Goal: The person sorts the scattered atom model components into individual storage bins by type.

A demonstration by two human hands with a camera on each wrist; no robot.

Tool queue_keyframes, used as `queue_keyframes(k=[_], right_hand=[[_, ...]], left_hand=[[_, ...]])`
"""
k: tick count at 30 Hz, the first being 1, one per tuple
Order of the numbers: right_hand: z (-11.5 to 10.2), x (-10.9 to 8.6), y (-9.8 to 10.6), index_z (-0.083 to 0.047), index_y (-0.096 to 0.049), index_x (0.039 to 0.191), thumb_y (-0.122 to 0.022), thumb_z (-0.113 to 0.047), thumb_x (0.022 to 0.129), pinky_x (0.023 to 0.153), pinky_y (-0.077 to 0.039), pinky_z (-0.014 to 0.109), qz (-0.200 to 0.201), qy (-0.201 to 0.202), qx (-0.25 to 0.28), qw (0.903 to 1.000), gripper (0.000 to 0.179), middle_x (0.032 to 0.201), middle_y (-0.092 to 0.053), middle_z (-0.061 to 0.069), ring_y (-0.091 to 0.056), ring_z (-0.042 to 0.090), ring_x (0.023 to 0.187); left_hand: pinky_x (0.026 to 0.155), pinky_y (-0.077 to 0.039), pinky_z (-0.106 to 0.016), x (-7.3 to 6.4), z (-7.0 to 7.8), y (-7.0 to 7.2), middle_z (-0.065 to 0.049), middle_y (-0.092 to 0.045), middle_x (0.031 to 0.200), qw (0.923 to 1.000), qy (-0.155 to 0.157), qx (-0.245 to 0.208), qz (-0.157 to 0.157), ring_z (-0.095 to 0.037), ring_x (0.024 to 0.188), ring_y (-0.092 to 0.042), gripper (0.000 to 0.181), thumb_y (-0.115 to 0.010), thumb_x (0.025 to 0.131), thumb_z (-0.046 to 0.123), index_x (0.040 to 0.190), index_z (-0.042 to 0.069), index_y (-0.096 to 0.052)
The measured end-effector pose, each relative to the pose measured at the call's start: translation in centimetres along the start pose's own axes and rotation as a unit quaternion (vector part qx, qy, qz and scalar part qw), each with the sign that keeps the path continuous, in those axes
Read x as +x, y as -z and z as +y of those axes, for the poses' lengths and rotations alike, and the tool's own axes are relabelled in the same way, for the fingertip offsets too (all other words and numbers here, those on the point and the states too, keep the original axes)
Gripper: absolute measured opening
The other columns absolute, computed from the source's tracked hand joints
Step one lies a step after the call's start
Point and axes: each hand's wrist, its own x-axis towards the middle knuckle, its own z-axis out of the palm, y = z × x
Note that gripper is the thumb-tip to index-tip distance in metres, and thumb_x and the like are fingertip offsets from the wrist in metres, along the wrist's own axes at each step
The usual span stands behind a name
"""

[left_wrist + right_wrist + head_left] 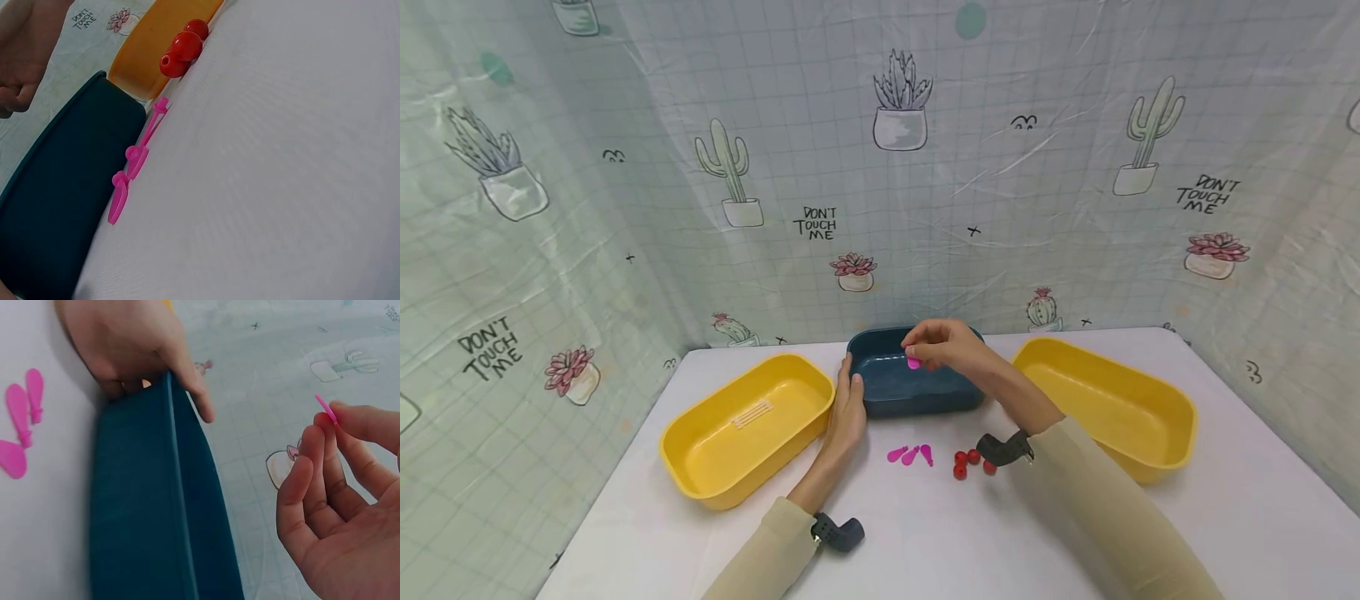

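My left hand holds the left end of a dark teal bin, its thumb over the rim and fingers along the outer wall. Above the bin's inside, my right hand pinches a small pink plastic piece between thumb and fingertips. On the white table in front of the bin lie 3 similar pink pieces, teardrop-shaped with a narrow neck, in a loose row. Several round red beads sit to their right, below the right wrist; a hole shows in one.
At the left stands a yellow bin with several pale thin sticks inside. Another yellow bin is at the right, partly behind the right forearm. A cactus-print sheet hangs behind the table and along its sides.
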Motion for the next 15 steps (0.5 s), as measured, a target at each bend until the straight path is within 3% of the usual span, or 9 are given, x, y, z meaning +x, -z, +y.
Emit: queue_keyframes(k=[5, 11, 15], right_hand=[[-0.2, 1.6, -0.3, -0.007, -0.071, 0.114, -0.069, -0.024, 0.099, 0.088, -0.056, 0.036, 0.006, -0.013, 0.002, 0.9999, 0.023, 0.098, -0.071, 0.002, -0.065, 0.024, 0.097], [-0.3, 3.2, -1.1, -0.007, -0.072, 0.117, -0.068, -0.021, 0.100, 0.092, -0.057, 0.043, 0.011, -0.020, 0.013, 0.9996, 0.022, 0.100, -0.071, 0.000, -0.065, 0.024, 0.098], [0.0, 4.2, -1.4, -0.005, -0.071, 0.118, -0.068, -0.020, 0.101, 0.086, -0.059, 0.037, 0.015, -0.027, 0.013, 0.9994, 0.023, 0.098, -0.072, 0.000, -0.066, 0.036, 0.104]], left_hand=[[0.132, -0.009, -0.055, 0.2, 0.0, 0.1, -0.005, -0.011, 0.176, 1.0000, 0.000, 0.000, -0.008, -0.028, 0.163, -0.012, 0.057, -0.029, 0.114, 0.037, 0.167, 0.026, -0.015], [0.131, -0.008, -0.057, 0.1, -0.2, 0.2, -0.006, -0.011, 0.176, 0.9999, 0.008, -0.001, -0.009, -0.029, 0.163, -0.011, 0.055, -0.029, 0.113, 0.033, 0.167, 0.026, -0.018], [0.131, -0.009, -0.058, 0.2, -0.1, 0.1, -0.005, -0.010, 0.176, 0.9998, 0.012, -0.004, -0.014, -0.030, 0.163, -0.011, 0.055, -0.029, 0.114, 0.034, 0.167, 0.027, -0.018]])
